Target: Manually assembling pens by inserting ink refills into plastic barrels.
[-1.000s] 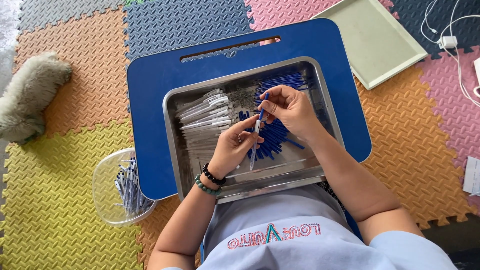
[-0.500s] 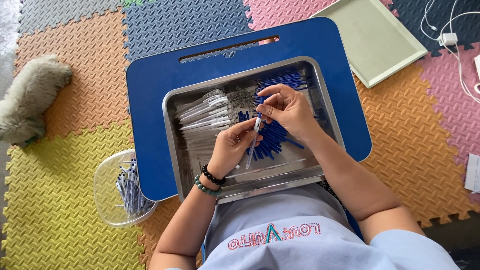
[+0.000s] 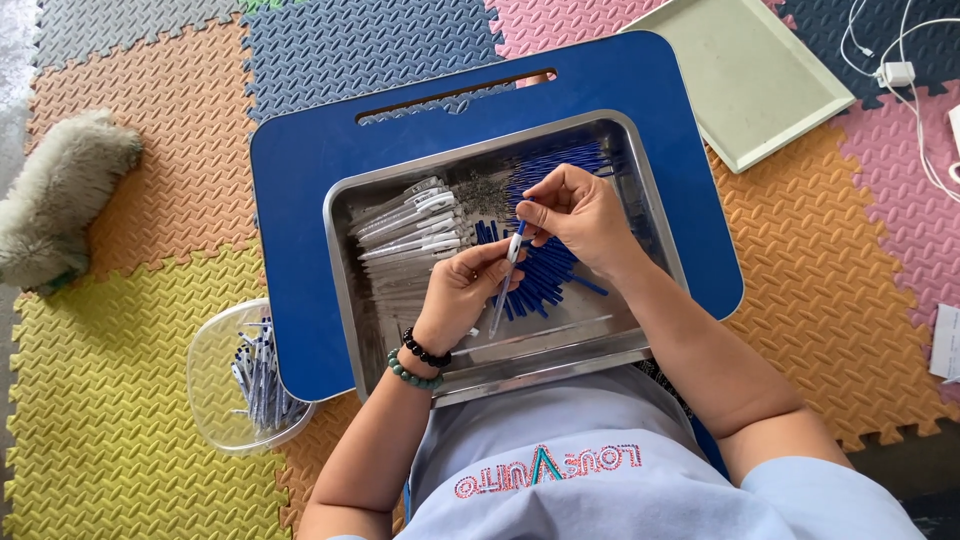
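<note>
A steel tray (image 3: 385,330) rests on a blue lap table (image 3: 300,190). Inside lie a row of clear pen barrels (image 3: 405,225) on the left and a heap of blue pen parts (image 3: 545,280) in the middle. My left hand (image 3: 465,295), with two bead bracelets at the wrist, grips the clear barrel of one pen (image 3: 507,275) held upright over the tray. My right hand (image 3: 575,215) pinches the blue upper end of that same pen.
A clear plastic bowl (image 3: 215,385) with several pens sits on the foam floor mat left of the table. A pale green tray (image 3: 765,80) lies at the upper right, white cables (image 3: 900,70) beyond it. A grey furry thing (image 3: 60,200) lies far left.
Both hands stay over the tray on the same pen. The right hand's fingers have shifted slightly at the pen's top end.
</note>
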